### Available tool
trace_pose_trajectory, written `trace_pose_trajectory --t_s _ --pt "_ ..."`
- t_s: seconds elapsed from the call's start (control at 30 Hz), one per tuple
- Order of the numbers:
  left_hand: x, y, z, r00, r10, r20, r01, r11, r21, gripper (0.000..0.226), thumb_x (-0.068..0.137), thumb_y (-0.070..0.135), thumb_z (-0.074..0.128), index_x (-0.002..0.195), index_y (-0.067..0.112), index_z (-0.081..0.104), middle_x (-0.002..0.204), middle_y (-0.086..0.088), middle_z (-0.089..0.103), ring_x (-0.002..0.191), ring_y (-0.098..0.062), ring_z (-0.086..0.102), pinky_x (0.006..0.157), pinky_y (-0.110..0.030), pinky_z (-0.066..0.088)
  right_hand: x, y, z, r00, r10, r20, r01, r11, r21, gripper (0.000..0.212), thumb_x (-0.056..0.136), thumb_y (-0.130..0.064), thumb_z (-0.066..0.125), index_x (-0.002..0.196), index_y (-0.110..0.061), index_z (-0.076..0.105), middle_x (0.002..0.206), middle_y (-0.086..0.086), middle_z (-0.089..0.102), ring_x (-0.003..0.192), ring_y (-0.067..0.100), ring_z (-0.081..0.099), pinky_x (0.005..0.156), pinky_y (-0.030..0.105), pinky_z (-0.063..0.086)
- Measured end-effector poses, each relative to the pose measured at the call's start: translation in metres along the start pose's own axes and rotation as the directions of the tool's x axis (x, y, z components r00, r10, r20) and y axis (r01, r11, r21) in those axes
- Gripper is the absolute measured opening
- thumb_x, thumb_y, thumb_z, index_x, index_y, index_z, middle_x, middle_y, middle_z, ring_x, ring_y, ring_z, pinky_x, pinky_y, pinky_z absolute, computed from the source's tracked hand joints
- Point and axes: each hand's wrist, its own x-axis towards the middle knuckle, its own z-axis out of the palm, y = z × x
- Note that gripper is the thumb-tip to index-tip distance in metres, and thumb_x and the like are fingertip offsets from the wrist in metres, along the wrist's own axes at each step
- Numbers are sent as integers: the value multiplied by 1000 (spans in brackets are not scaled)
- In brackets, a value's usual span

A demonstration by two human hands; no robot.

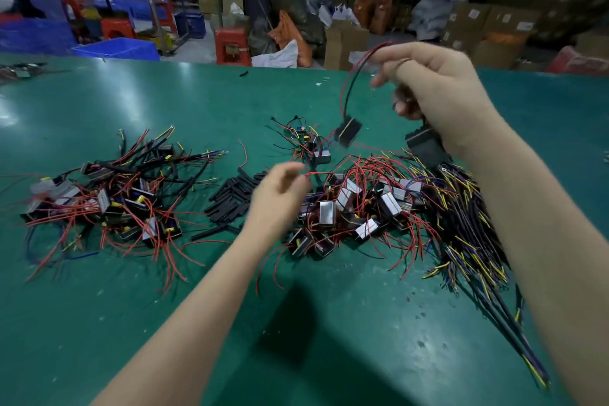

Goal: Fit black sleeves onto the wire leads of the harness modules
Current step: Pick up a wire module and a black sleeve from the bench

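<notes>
1. Two hands work above the green surface (99, 102). The right hand (438, 92) is raised and pinches the red and black wire leads (351, 82) at their top end.
2. One module (347, 132) hangs from those leads, below and left of the right hand, clear of the surface; the leads run roughly vertically, module end down.
3. The left hand (280, 198) hovers low with fingers loosely curled; whether it holds anything I cannot tell.
4. Black sleeves (230, 198) lie piled just left of the left hand, mostly pointing diagonally.
5. More modules (359, 208) lie heaped just right of it.
</notes>
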Motion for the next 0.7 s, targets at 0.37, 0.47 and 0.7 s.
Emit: trace_pose_trajectory --t_s 0.37,0.47,0.7 --pt "-38 -47 -52 993 -102 60 92 984 152 8 86 18 66 82 24 68 64 3 65 57 -9 57 54 -22 46 -83 96 109 734 402 548 -215 902 -374 19 93 -3 53 92 -21 62 73 0 62 58 13 60 53 25 51" --pt "-49 -66 -58 994 -108 31 106 993 51 13 87 15 66 80 26 67 62 5 63 54 -2 57 48 -18 45 -96 112 114 833 315 455 -138 914 -381 29 88 -1 59 89 -30 58 83 -4 61 71 19 62 72 34 51" --pt "-57 -62 -60 981 123 -147 -89 972 218 21 86 19 68 83 39 63 92 6 61 81 -1 59 75 -10 42 -99 107 122 720 533 444 -677 681 281 15 93 -6 57 106 -11 63 76 2 72 63 12 66 59 22 55"
